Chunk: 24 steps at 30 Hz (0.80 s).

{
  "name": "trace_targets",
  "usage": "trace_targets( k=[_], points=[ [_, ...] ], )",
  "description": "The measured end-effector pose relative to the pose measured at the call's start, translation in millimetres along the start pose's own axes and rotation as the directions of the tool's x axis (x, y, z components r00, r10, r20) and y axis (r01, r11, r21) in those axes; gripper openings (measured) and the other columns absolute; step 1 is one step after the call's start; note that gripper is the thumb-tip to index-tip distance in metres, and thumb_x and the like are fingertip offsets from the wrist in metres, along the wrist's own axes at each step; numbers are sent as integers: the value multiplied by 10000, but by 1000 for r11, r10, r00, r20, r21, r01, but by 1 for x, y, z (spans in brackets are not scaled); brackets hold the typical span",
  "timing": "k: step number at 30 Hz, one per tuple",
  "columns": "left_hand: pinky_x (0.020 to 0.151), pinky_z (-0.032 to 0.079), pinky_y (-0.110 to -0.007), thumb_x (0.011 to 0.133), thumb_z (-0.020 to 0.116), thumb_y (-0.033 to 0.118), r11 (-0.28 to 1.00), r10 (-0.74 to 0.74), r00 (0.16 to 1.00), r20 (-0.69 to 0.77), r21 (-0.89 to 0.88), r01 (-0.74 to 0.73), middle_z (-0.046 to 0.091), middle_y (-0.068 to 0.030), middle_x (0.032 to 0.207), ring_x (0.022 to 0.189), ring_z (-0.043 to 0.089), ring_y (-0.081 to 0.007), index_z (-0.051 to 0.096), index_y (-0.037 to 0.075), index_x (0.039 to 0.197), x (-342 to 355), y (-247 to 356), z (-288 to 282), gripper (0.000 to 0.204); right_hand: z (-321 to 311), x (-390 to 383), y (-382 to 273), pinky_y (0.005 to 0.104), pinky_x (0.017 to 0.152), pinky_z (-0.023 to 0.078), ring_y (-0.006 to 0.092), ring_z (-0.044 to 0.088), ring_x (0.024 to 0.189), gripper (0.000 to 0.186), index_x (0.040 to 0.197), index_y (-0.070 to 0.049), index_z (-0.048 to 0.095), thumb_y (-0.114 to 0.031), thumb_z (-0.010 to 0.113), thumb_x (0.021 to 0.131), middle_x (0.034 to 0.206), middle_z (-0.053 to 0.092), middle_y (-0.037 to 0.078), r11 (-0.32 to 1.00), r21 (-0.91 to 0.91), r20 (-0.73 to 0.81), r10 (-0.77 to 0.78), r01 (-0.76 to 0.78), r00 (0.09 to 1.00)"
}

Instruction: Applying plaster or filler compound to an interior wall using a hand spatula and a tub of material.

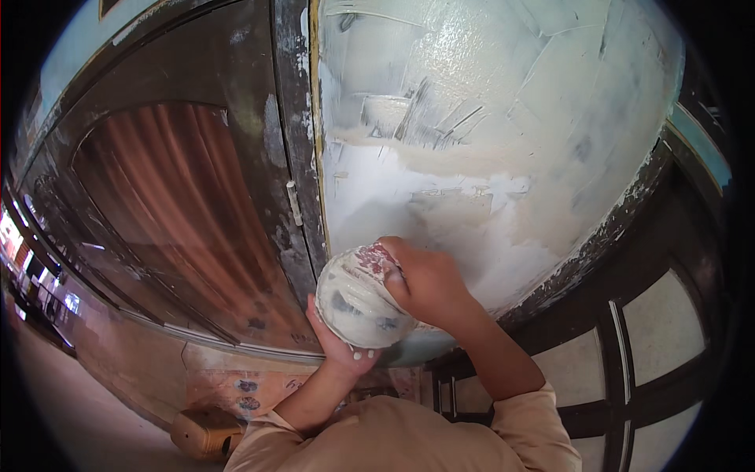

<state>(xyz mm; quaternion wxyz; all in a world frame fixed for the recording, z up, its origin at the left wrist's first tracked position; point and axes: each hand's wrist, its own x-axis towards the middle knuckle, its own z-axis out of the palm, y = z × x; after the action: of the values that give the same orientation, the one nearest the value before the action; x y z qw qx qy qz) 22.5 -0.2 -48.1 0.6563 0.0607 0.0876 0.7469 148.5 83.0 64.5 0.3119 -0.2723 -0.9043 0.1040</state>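
My left hand (343, 348) supports a round bowl (323, 311) from below and from its left side, with fingertips showing at the near rim. Thick white putty (368, 311) fills the bowl, and some of it sticks to my left fingertips. Closed over the bowl's far right edge, my right hand (425, 283) grips a reddish scraper (373, 259) smeared with putty. The scraper's lower edge meets the putty; my fingers hide part of it. Just beyond the bowl rises a wall (472, 102) with wet, streaky putty above and a whiter patch lower down.
Left of the wall stands a dark wooden door frame (303, 102) with flaking paint, beside a glass panel with an orange-brown curtain (181, 189). Dark framed panels (566, 366) flank the right side. A wooden stool-like object (206, 433) sits low at left.
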Motion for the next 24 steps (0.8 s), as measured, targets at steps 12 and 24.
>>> trace_targets(
  k=[12,24],
  points=[
    [1101,376,-481,882,388,733,1000,-6,1000,-23,26,6,495,-65,1456,1319,479,-316,456,180,1448,-11,-5,-11,795,-2,-20,-4,473,698,523,414,646,789,364,1207,-70,566,-135,601,850,886,665,191,994,58,-62,100,-97,993],
    [1071,414,-485,878,417,729,1000,-6,1000,31,-1,6,508,-62,1446,1292,509,-310,474,171,1435,-10,-10,-15,791,-2,-32,-1,441,722,528,399,655,828,372,1206,-56,575,-99,611,838,917,672,194,996,69,-42,61,-58,997]
  ],
)
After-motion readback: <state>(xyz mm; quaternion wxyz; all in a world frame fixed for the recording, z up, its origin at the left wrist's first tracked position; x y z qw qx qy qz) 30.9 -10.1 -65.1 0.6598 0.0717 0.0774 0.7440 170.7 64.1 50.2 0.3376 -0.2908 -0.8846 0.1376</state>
